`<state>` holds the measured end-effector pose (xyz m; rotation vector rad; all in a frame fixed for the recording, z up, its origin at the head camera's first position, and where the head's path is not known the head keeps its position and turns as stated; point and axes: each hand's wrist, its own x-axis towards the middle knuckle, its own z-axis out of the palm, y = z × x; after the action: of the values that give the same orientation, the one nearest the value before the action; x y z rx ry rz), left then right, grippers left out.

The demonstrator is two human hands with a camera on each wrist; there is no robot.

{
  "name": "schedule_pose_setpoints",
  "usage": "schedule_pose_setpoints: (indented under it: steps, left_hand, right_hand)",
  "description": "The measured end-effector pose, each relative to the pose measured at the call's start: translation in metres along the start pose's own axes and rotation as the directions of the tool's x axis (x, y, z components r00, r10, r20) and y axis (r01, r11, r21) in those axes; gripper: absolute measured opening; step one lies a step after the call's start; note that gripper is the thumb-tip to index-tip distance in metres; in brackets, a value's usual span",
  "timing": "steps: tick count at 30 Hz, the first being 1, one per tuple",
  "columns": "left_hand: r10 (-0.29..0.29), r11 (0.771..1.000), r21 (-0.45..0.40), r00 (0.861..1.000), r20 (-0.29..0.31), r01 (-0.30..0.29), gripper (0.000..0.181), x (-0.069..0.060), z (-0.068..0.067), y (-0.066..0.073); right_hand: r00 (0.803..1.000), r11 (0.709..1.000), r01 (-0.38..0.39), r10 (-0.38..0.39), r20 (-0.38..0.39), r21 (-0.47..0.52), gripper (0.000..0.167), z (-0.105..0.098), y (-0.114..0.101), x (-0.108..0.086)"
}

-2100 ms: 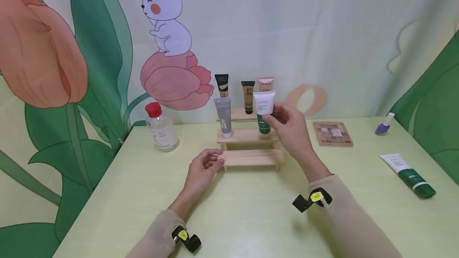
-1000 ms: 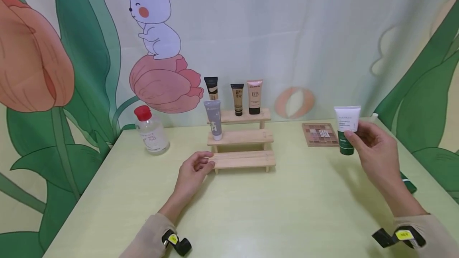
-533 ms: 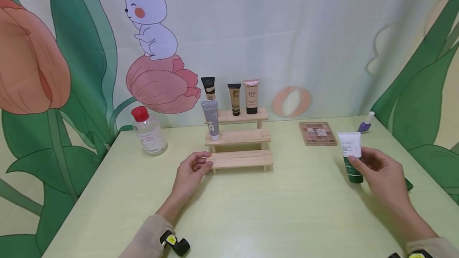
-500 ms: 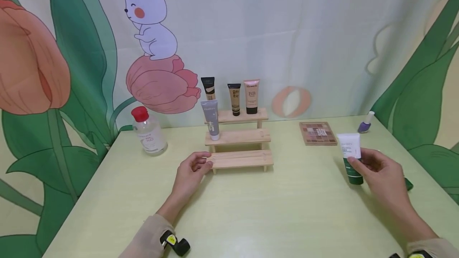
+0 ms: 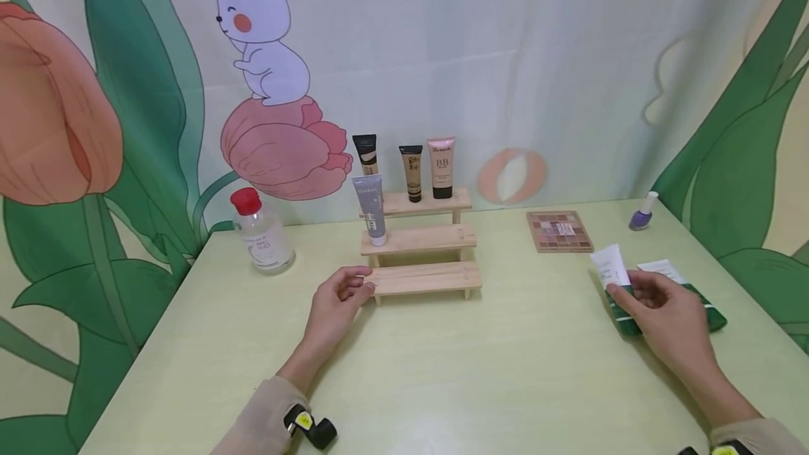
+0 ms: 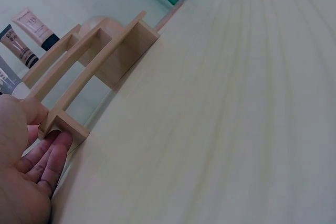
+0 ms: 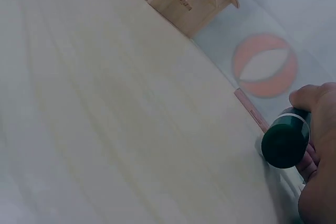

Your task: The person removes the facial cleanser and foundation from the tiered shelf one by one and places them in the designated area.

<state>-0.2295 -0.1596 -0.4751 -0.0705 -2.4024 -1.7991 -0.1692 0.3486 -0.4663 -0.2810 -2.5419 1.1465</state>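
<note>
My left hand pinches the left end of the lowest step of a three-step wooden rack; in the left wrist view the fingers curl under that step. On the table's right side my right hand holds a small white and green tube between thumb and fingers, tilted, its green cap low by the tabletop. Partly behind that hand lies a larger white and green tube. A grey tube stands on the middle step. Black, gold-brown and pink tubes stand at the top step.
A clear bottle with a red cap stands on the left of the table. A square palette lies right of the rack, and a purple nail polish bottle is at the back right. A printed curtain hangs behind.
My right hand has carried the small tube from the middle step to the right and lowered it, and the tube now leans more. The left hand keeps its grip on the rack.
</note>
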Motion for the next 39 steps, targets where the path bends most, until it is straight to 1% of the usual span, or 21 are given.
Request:
schedule_pose_setpoints:
  steps: [3,8,16,20,28,34,39]
  left_hand:
    - [-0.001,1.000,-0.003,1.000,0.001,0.001,0.026,-0.0003,0.0002,0.0000]
    - [0.005,1.000,-0.023,1.000,0.008,-0.005,0.024,-0.0008,-0.0004,0.0011]
    - [-0.001,1.000,-0.018,1.000,0.005,0.001,0.027,-0.0005,-0.0001,0.0010]
    - [-0.006,1.000,-0.026,1.000,0.010,0.006,0.026,-0.0004,-0.0005,0.0008]
    - [0.000,0.999,-0.032,1.000,0.020,0.001,0.027,0.0001,-0.0019,-0.0013]
    - [0.003,0.999,-0.041,1.000,0.022,-0.002,0.027,0.0000,-0.0021,-0.0015]
    - [0.002,0.999,-0.045,1.000,0.019,-0.001,0.029,-0.0002,-0.0006,-0.0019]
  right_hand:
    - [1.000,0.999,-0.013,0.013,0.018,-0.030,0.062,0.0020,0.0023,0.0002]
    - [0.999,0.999,-0.015,0.016,0.032,-0.044,0.058,0.0056,0.0047,0.0007]
    - [0.999,0.999,-0.035,0.036,0.003,-0.029,0.057,0.0060,0.0058,0.0009]
    - [1.000,0.999,-0.025,0.025,-0.011,-0.020,0.057,0.0047,0.0070,0.0014]
    - [1.000,0.998,0.000,-0.001,-0.021,-0.057,0.052,0.0040,0.0056,0.0020]
    - [0.999,0.998,0.021,-0.023,-0.033,-0.060,0.050,0.0031,0.0062,0.0017]
    - [0.998,0.999,-0.002,-0.001,-0.060,-0.038,0.050,0.0021,0.0055,-0.0004]
